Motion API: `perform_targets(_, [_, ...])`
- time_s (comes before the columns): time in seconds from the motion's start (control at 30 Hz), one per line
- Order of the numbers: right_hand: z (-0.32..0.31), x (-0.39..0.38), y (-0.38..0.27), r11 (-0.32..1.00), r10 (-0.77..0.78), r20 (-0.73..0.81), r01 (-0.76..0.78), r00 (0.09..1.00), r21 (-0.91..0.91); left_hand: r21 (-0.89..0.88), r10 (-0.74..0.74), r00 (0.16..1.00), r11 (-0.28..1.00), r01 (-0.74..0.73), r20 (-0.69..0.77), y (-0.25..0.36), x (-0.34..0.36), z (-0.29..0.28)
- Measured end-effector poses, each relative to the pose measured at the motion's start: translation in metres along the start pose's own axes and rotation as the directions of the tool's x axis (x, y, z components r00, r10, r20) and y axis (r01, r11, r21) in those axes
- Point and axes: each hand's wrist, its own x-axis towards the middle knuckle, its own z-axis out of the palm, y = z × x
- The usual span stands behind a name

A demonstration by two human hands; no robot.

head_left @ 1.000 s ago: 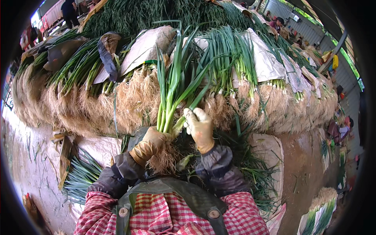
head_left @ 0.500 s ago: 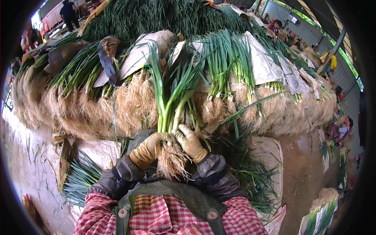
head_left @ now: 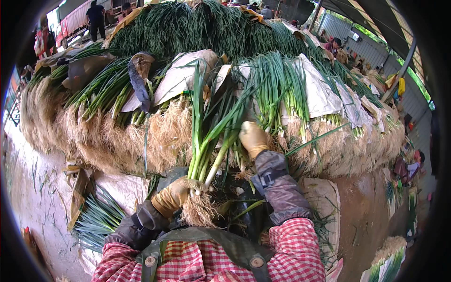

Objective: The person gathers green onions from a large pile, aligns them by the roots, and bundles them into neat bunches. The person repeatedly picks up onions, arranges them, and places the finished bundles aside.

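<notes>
My left hand [head_left: 174, 195], in a tan glove, is closed round a small bunch of green onions [head_left: 205, 157] at the white stem bases. Their long leaves point away from me and their pale tangled roots [head_left: 199, 211] hang below the fist. One thick stalk leans out to the right of the others. My right hand [head_left: 254, 139], also gloved, reaches forward to the near face of the heap, beside the leaves of the held bunch and loose green onions [head_left: 270, 101]. Its fingers are mostly hidden behind the back of the glove.
A wide heap of green onions, roots [head_left: 164, 136] facing me, curves across the front. Pale sheets [head_left: 185, 75] lie over parts of it. Cut leaves [head_left: 98, 218] lie at my lower left. Other people [head_left: 96, 19] are in the background, and a bundle [head_left: 387, 256] lies lower right.
My right hand has left the stem bases of the held bunch and moved forward and right to the heap. My left hand keeps the bunch, now slightly lower and further left.
</notes>
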Motion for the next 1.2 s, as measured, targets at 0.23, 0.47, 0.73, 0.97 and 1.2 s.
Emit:
perform_targets(0.23, [-0.158, -0.07, 0.095, 0.628, 0.771, -0.441, -0.436, 0.46, 0.644, -0.459, 0.11, 0.989, 0.887, -0.052, 0.102, 0.002, -0.015, -0.029])
perform_targets(0.47, [-0.008, -0.127, -0.057, 0.93, -0.127, -0.005, 0.121, 0.992, 0.346, -0.036, -0.01, 0.988, 0.999, 0.016, 0.152, -0.015, 0.019, 0.009])
perform_targets(0.73, [0.002, -0.061, -0.027, 0.867, 0.285, 0.322, -0.387, 0.903, 0.315, -0.039, 0.261, 0.965, 0.965, -0.26, 0.015, 0.028, -0.008, 0.009])
perform_targets(0.97, [0.044, -0.107, -0.064, 0.879, 0.004, -0.036, 0.014, 0.999, 0.478, 0.36, 0.072, 0.987, 0.933, -0.015, -0.145, 0.008, 0.013, 0.035])
perform_targets(1.2, [-0.059, -0.139, -0.11, 0.399, 0.008, -0.218, 0.197, 0.976, 0.896, 0.029, 0.09, 0.971, 0.996, -0.086, -0.222, 0.013, 0.018, 0.03])
